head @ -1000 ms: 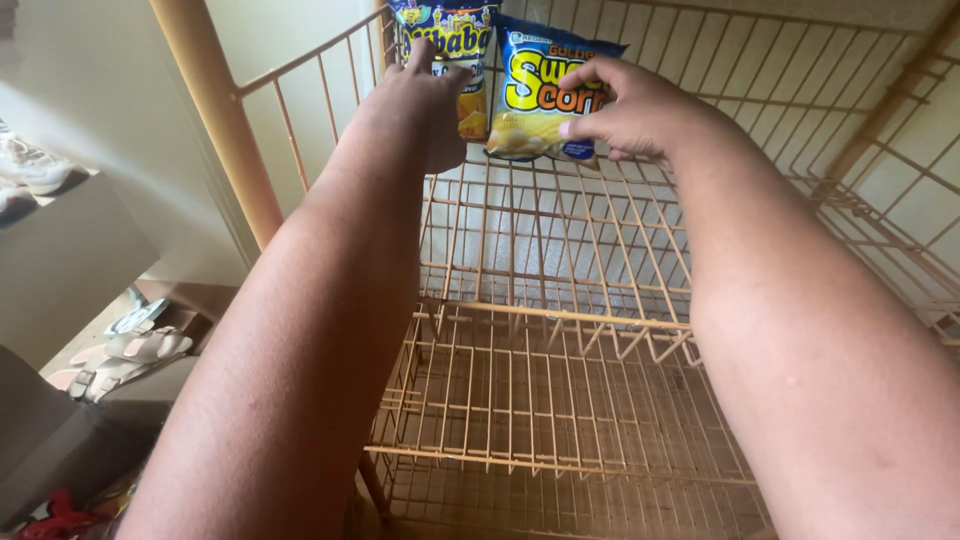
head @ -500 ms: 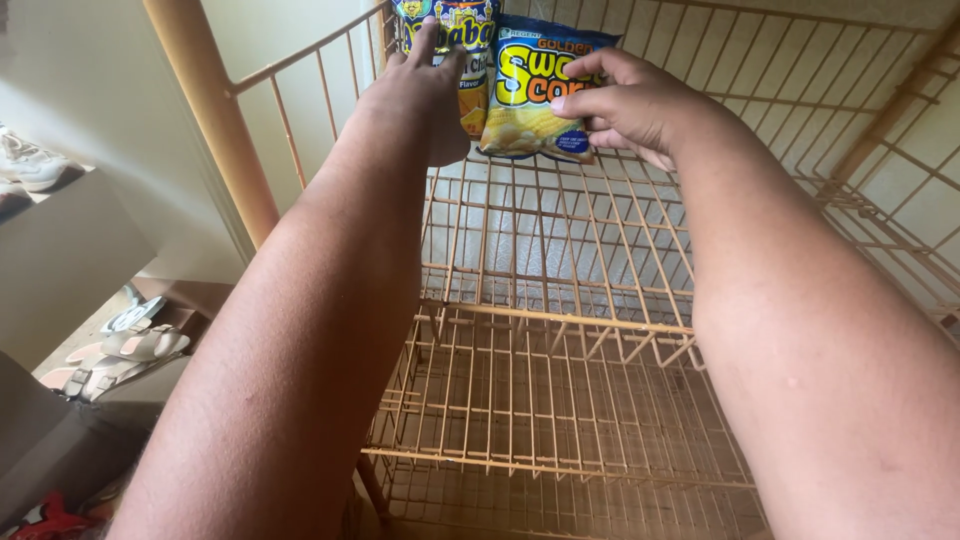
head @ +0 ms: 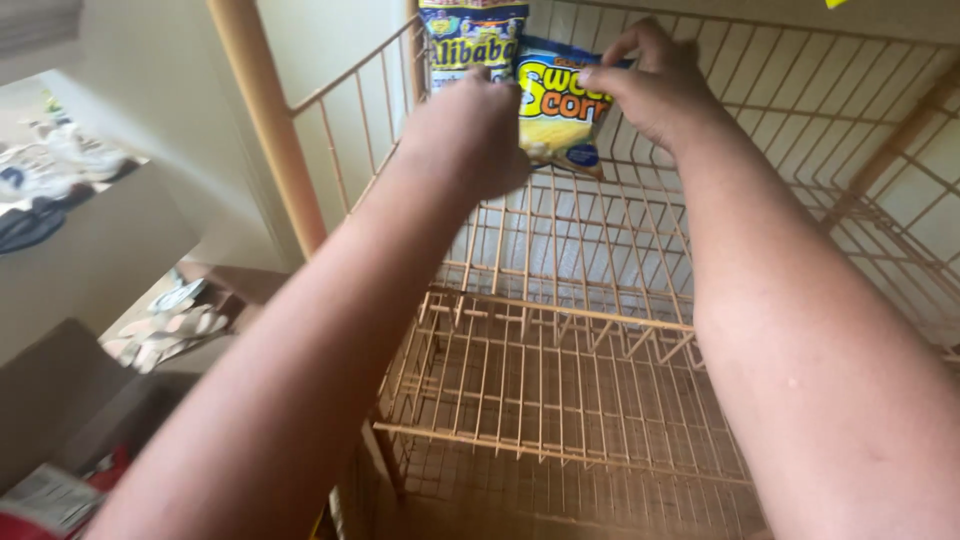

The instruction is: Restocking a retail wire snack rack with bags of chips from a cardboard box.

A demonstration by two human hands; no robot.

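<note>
Orange wire makes up the rack [head: 560,400] that carries everything shown; we read it from its near edge to its back corner. Nearest us, below the rack's left edge, lie a grey box [head: 60,410], some paper [head: 45,495] and pale cloth [head: 165,330], all untouched. Above them our two forearms reach over the bare lower shelf [head: 540,420].

At the back left corner, beside the round post [head: 265,130], the left hand [head: 475,130] is curled against the left edge of the yellow packet [head: 560,120]; its fingers are hidden behind the knuckles, so we cannot tell whether they grip. The right hand [head: 655,85] pinches the packet's top right corner between thumb and fingers. The packet stands upright against the back wires, its left edge overlapping the blue packet [head: 470,40] farther left, which no hand holds.

Compared with a second ago, both hands and the yellow packet sit lower and closer to the blue packet, and the left hand has left the blue packet for the yellow one. We judge that the yellow packet is being settled into its place beside the blue one.
</note>
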